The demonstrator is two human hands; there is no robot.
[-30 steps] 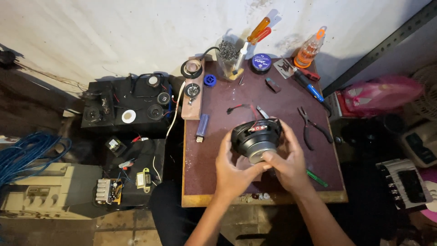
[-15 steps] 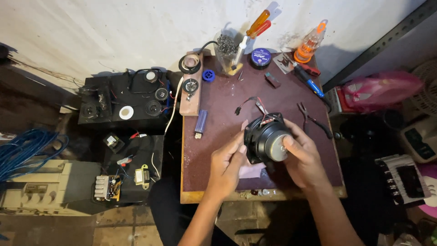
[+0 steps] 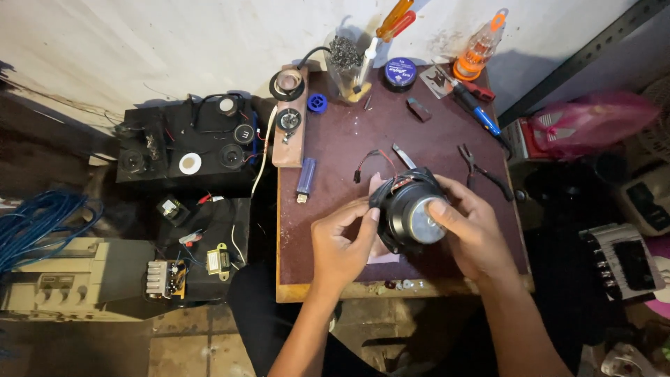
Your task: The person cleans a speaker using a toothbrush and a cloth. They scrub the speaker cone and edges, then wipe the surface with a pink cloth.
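The dark maroon wooden work table (image 3: 328, 139) is standing against a pale wall, and beside it a black metal amplifier chassis with round dials (image 3: 185, 150) is lying lower, with a coil of blue cable (image 3: 35, 223) further out. Near the front edge of the table, the round black loudspeaker with a shiny metal magnet cap (image 3: 410, 216) is being held tilted on its side, magnet turned toward the person. The right hand (image 3: 474, 234) is cupping it from the right, fingers wrapped around the frame and the thumb pressing on the magnet cap. The left hand (image 3: 342, 241) is touching its left rim with curled, half-closed fingertips. The speaker is probably heavy at the magnet and stiff at the frame, but its cone and thin red and black wires (image 3: 370, 162) are looking fragile, so the rim and magnet are the safe places for holding. Black pliers (image 3: 481, 169) and a blue lighter (image 3: 306, 176) are lying near.
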